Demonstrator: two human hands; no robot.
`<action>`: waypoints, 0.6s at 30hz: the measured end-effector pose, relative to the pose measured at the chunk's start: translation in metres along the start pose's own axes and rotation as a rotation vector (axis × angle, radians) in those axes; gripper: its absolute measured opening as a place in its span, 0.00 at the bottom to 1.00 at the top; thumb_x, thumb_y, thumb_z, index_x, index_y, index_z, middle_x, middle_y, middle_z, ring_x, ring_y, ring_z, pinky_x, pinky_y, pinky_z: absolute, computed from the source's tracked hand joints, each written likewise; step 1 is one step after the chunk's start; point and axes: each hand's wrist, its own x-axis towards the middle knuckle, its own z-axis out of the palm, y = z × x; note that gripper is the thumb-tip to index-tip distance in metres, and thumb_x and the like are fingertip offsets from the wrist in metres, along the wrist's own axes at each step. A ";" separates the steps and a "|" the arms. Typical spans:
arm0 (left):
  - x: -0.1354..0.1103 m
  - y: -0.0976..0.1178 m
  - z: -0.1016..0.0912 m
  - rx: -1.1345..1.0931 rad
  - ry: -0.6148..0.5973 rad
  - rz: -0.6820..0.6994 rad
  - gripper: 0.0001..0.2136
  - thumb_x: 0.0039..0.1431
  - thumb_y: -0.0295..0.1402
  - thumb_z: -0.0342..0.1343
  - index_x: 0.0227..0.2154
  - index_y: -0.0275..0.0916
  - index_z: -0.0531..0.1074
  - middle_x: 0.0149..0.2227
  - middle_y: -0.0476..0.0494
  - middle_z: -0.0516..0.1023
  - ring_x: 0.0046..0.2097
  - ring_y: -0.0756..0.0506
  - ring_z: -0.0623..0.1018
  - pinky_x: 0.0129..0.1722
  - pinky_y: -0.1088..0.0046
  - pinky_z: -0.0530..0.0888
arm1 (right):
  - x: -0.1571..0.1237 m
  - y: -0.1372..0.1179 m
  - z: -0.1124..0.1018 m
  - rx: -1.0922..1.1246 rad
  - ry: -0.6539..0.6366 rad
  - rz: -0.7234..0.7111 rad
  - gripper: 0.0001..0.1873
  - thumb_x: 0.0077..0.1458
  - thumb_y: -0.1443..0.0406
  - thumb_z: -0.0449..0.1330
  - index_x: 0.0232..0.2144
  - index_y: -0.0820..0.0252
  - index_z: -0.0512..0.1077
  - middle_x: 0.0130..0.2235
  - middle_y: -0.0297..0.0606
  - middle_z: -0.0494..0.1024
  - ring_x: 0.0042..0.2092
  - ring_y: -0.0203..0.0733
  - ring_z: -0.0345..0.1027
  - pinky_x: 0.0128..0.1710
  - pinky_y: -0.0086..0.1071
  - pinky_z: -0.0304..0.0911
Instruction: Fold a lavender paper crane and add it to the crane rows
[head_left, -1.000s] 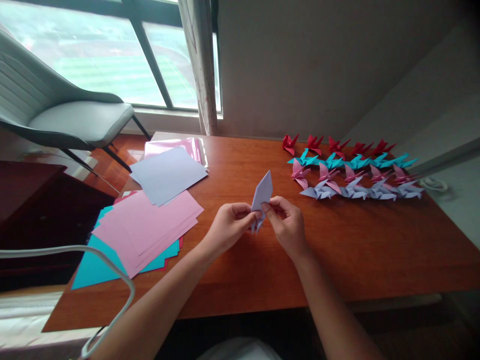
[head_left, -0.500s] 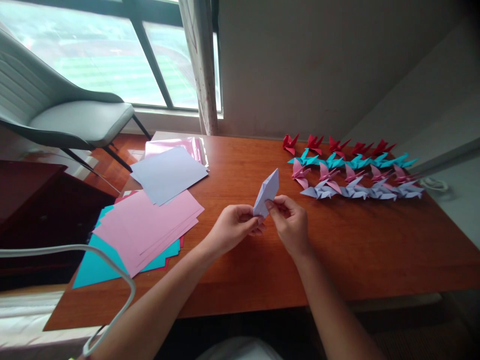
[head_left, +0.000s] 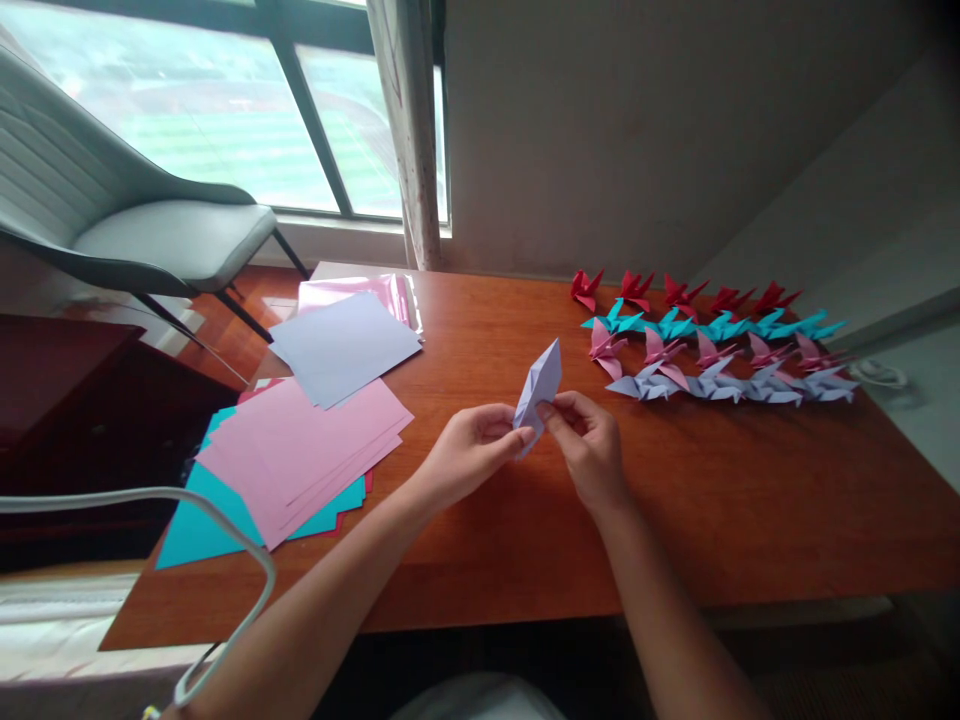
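A pale lavender folded paper (head_left: 541,380), pointed at its top, is held up above the table between both hands. My left hand (head_left: 480,440) pinches its lower left side, thumb in front. My right hand (head_left: 587,440) grips its right edge between thumb and fingers. Part of the paper's lower end is covered by the fingers. To the right stand rows of finished paper cranes: red cranes (head_left: 682,293) at the back, then turquoise cranes (head_left: 724,326), pink cranes (head_left: 712,350) and lavender cranes (head_left: 720,382) in front.
Loose lavender sheets (head_left: 349,345) lie at the left over a pink plastic packet (head_left: 375,290). Nearer are pink sheets (head_left: 307,440) on turquoise sheets (head_left: 202,520). A white cable (head_left: 266,580) arcs by my left forearm. A chair (head_left: 172,240) stands beyond the wooden table (head_left: 480,580).
The folded paper has turned slightly in my hands and more of its lower end shows beneath my left thumb. The whole view has shifted a little.
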 end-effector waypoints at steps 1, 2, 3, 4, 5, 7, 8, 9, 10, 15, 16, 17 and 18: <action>0.000 0.001 0.000 0.005 0.029 0.028 0.12 0.56 0.40 0.64 0.35 0.34 0.78 0.34 0.43 0.82 0.36 0.48 0.79 0.37 0.76 0.73 | 0.000 -0.001 0.000 0.019 -0.040 0.014 0.11 0.56 0.57 0.64 0.29 0.57 0.75 0.28 0.33 0.76 0.30 0.38 0.68 0.30 0.30 0.63; 0.000 0.002 0.000 0.006 0.061 0.048 0.12 0.56 0.40 0.64 0.35 0.35 0.79 0.35 0.44 0.82 0.37 0.48 0.79 0.37 0.76 0.73 | 0.000 -0.001 -0.001 0.028 -0.077 0.022 0.11 0.56 0.57 0.64 0.28 0.57 0.74 0.27 0.32 0.75 0.30 0.38 0.67 0.30 0.30 0.62; 0.000 0.003 -0.001 0.005 0.093 0.059 0.12 0.56 0.40 0.64 0.33 0.35 0.79 0.34 0.44 0.82 0.36 0.48 0.79 0.37 0.76 0.73 | -0.001 -0.002 -0.001 0.028 -0.107 0.026 0.11 0.56 0.57 0.64 0.27 0.57 0.73 0.27 0.32 0.73 0.29 0.37 0.66 0.30 0.30 0.62; 0.000 0.003 -0.001 0.009 0.117 0.063 0.12 0.55 0.40 0.65 0.32 0.35 0.79 0.33 0.45 0.82 0.35 0.48 0.78 0.36 0.76 0.73 | -0.001 -0.002 -0.001 0.019 -0.128 0.027 0.11 0.56 0.58 0.63 0.27 0.57 0.72 0.26 0.32 0.72 0.29 0.37 0.65 0.30 0.30 0.62; 0.001 0.003 -0.002 0.018 0.131 0.062 0.12 0.54 0.40 0.65 0.30 0.35 0.79 0.31 0.46 0.81 0.33 0.48 0.77 0.35 0.76 0.72 | -0.001 -0.003 -0.001 0.005 -0.143 0.027 0.11 0.56 0.58 0.63 0.26 0.57 0.72 0.26 0.31 0.71 0.29 0.37 0.64 0.30 0.30 0.62; 0.001 0.002 -0.002 0.042 0.140 0.061 0.12 0.53 0.40 0.66 0.28 0.34 0.78 0.28 0.47 0.80 0.31 0.49 0.76 0.32 0.76 0.71 | -0.002 -0.003 -0.001 -0.025 -0.155 0.022 0.10 0.56 0.59 0.63 0.27 0.57 0.71 0.27 0.31 0.71 0.29 0.36 0.64 0.31 0.30 0.62; 0.001 0.001 -0.003 0.052 0.134 0.062 0.12 0.53 0.41 0.66 0.27 0.34 0.78 0.28 0.47 0.80 0.30 0.49 0.76 0.31 0.76 0.70 | -0.002 -0.002 -0.001 -0.035 -0.157 0.018 0.09 0.56 0.60 0.63 0.27 0.57 0.71 0.27 0.32 0.72 0.29 0.36 0.64 0.31 0.30 0.62; 0.001 0.000 -0.003 0.059 0.123 0.063 0.13 0.53 0.41 0.66 0.27 0.34 0.78 0.28 0.47 0.79 0.30 0.49 0.75 0.31 0.76 0.70 | -0.001 -0.002 0.000 -0.040 -0.155 0.013 0.09 0.56 0.60 0.63 0.28 0.57 0.72 0.28 0.32 0.73 0.29 0.37 0.65 0.31 0.31 0.63; 0.001 -0.001 -0.003 0.062 0.107 0.062 0.13 0.53 0.41 0.66 0.28 0.34 0.78 0.27 0.47 0.79 0.30 0.49 0.75 0.31 0.76 0.70 | -0.001 -0.002 0.000 -0.041 -0.148 0.009 0.08 0.56 0.60 0.63 0.29 0.57 0.73 0.29 0.32 0.74 0.30 0.37 0.66 0.31 0.31 0.63; 0.000 -0.003 -0.001 0.055 0.043 0.047 0.14 0.54 0.41 0.65 0.29 0.33 0.78 0.27 0.47 0.78 0.29 0.50 0.74 0.30 0.77 0.69 | 0.000 -0.003 0.000 0.031 -0.123 0.008 0.09 0.55 0.57 0.65 0.32 0.57 0.79 0.32 0.36 0.79 0.35 0.41 0.71 0.35 0.33 0.67; 0.000 -0.003 0.000 0.058 0.042 0.047 0.14 0.54 0.41 0.65 0.29 0.33 0.78 0.27 0.46 0.78 0.29 0.50 0.74 0.30 0.77 0.69 | 0.000 -0.003 -0.001 0.054 -0.126 0.013 0.10 0.55 0.57 0.66 0.32 0.56 0.80 0.33 0.36 0.79 0.35 0.42 0.72 0.36 0.33 0.67; 0.000 -0.003 0.000 0.063 0.042 0.049 0.14 0.54 0.41 0.65 0.29 0.32 0.78 0.28 0.46 0.78 0.30 0.50 0.74 0.31 0.76 0.69 | -0.001 -0.003 -0.001 0.077 -0.131 0.022 0.10 0.55 0.57 0.66 0.32 0.56 0.81 0.34 0.37 0.80 0.36 0.42 0.72 0.36 0.33 0.67; 0.000 -0.003 0.000 0.070 0.038 0.048 0.13 0.54 0.41 0.64 0.30 0.32 0.78 0.28 0.46 0.78 0.30 0.50 0.74 0.32 0.76 0.70 | -0.001 -0.003 -0.001 0.099 -0.134 0.035 0.10 0.55 0.56 0.66 0.33 0.56 0.81 0.34 0.37 0.80 0.37 0.42 0.72 0.36 0.33 0.68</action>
